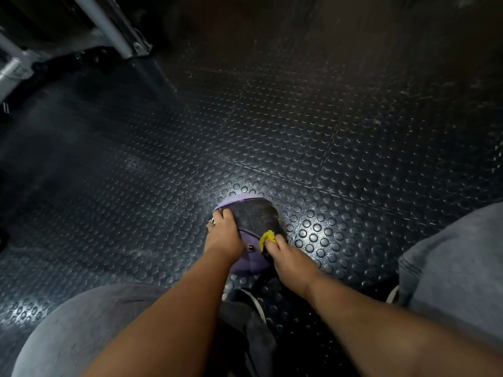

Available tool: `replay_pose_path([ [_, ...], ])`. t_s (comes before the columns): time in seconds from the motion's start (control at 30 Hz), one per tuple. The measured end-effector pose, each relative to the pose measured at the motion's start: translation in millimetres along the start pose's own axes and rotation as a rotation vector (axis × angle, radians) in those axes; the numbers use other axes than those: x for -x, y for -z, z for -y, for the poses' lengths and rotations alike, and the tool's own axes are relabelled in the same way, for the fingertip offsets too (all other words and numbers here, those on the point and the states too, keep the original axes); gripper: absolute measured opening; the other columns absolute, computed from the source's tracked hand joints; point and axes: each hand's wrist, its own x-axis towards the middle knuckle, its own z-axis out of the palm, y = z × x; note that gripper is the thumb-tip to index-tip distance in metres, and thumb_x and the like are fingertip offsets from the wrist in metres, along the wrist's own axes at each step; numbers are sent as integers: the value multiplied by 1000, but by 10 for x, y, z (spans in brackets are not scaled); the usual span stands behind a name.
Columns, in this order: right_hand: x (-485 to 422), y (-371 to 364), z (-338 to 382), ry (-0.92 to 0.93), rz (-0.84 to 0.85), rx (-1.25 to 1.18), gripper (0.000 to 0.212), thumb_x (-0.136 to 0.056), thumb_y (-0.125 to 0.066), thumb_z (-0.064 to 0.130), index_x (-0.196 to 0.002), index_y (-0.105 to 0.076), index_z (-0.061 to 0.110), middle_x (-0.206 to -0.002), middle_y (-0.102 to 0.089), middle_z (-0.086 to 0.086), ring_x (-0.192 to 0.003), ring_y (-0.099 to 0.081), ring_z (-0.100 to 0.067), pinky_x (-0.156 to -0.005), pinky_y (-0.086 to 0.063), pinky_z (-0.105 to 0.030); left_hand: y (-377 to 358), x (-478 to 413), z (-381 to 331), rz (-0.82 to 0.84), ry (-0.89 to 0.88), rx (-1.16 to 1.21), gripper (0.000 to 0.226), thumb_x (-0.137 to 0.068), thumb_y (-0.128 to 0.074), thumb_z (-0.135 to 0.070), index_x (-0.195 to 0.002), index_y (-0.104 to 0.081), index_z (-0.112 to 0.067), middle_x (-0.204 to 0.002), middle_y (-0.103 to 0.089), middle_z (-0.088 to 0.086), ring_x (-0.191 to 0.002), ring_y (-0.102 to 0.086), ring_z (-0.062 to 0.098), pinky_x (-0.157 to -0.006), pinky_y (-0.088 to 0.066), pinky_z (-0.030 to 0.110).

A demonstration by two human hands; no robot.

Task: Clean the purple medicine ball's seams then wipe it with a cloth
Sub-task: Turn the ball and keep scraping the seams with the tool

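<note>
Medicine ball (254, 217) sits on the studded rubber floor (340, 148), low between the person's knees (81, 322), with both hands on it.

Left hand (223, 235): palm on the ball's left side, fingers curled over the top edge and gripping to steady it.

Right hand (290, 258): fingertips are pinched together on a small bunched yellow cloth (267, 238). The cloth is pressed to the ball just ahead of the fingertips, where the black panel meets the purple one. There is a small dark spot on the purple panel between the two hands, too small to tell what it is.

Step, as a judgement: the cloth is wadded tight and pushed into the panel join rather than spread flat. That reads as seam cleaning, not the full wipe. How much of the seams is already done cannot be told, since the far side and underside of the ball are hidden.

Next move probably calls for:
- running the wad along the join with firm fingertip pressure
- the left hand turning the ball toward the right hand to bring fresh seam up
- the left grip staying on, because the ball will roll on this floor
- opening the cloth out flat once the seams are done, for broad passes

A shoe (254, 303) sits just behind the right wrist. A metal frame (114, 28) stands well beyond the hands to the left.
</note>
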Motion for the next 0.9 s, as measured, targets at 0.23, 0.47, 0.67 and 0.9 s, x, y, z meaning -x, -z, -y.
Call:
replay_pose_path([
  [0.23, -317, 257, -124, -327, -335, -271, 28, -96, -40, 8, -123, -45, 12, -123, -46, -11, -87, -56, -33, -69, -45, -38, 35, 60, -25, 65, 8, -67, 99, -62, -95, -27, -134, -30, -8, -141, -27, 12, -132, -40, 44, -102, -46, 50],
  [0.47, -365, 204, 369, -126, -163, -56, 30, -94, -44, 12, -124, -47, 11, -128, -40, -13, -97, -59, -40, -78, -45, -46, -5, 62, 47, 18, -38, -50, 79, -68, -88, -17, -125, -33, -9, -136, -30, 12, -127, -43, 43, -98, -48, 51],
  [0.67, -411, 197, 282, -66, -231, -85, 27, -92, -46, 11, -118, -52, 14, -118, -45, -11, -81, -60, -40, -61, -40, -41, 21, 5, 81, 31, -20, 6, 94, -58, -96, -20, -126, -31, -8, -132, -28, 11, -124, -45, 43, -101, -46, 52],
  [0.9, -510, 190, 191, -239, -357, -162, 29, -89, -51, 9, -116, -60, 16, -109, -54, -11, -79, -60, -37, -58, -44, -35, 17, 51, -4, 56, 4, 4, 99, -64, -93, -23, -135, -26, -7, -142, -23, 11, -136, -31, 46, -109, -40, 51],
])
